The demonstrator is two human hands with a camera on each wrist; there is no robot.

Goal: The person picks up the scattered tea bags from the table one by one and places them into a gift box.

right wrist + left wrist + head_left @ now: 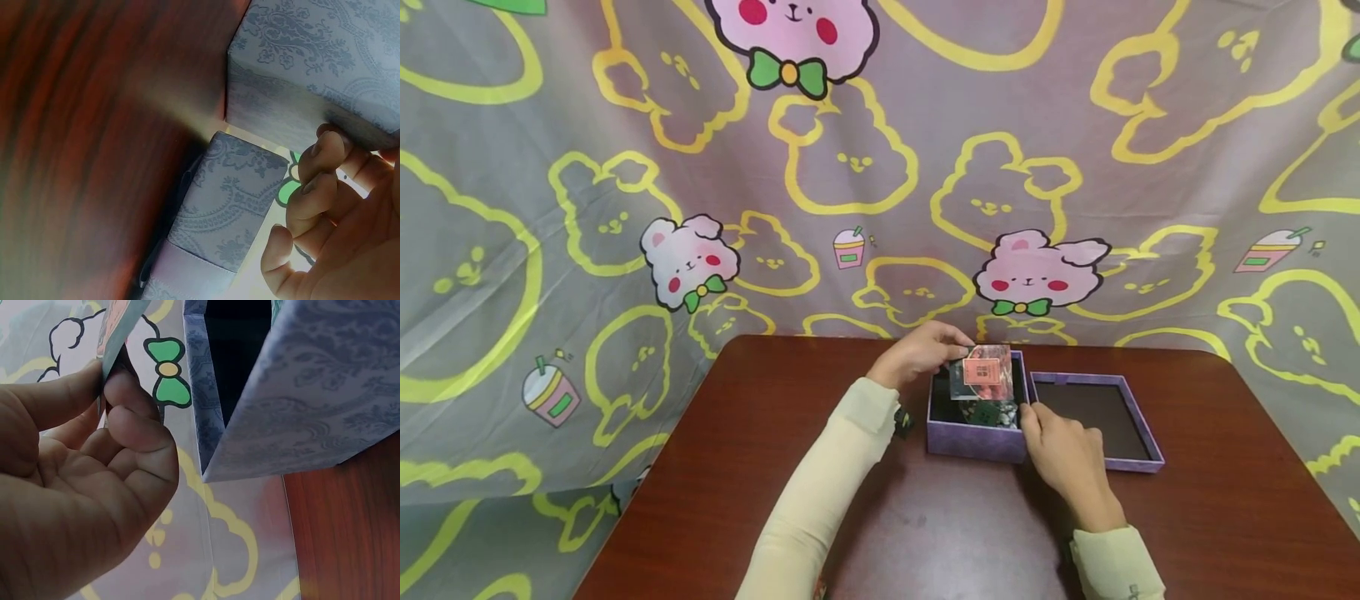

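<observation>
Between thumb and fingers, my left hand (pixel 921 348) pinches a thin, flat printed card (pixel 992 372) by its edge. The card, pink and dark with a pink label, is held tilted over an open purple patterned box (pixel 976 444). The left wrist view shows the card (pixel 119 344) nearly edge-on, beside the box wall (pixel 300 406). At the box's front right corner, my right hand (pixel 1066 457) grips the wall, its fingers on the outside face in the right wrist view. Dark green and whitish small items (pixel 988 412) lie inside the box, partly hidden by the card.
To the right of the box lies its purple-edged lid (pixel 1093 412), dark inside facing up. A small dark object (pixel 902 423) sits left of the box, partly behind the left sleeve. Behind the brown table (pixel 917 533) hangs a patterned curtain (pixel 895 242).
</observation>
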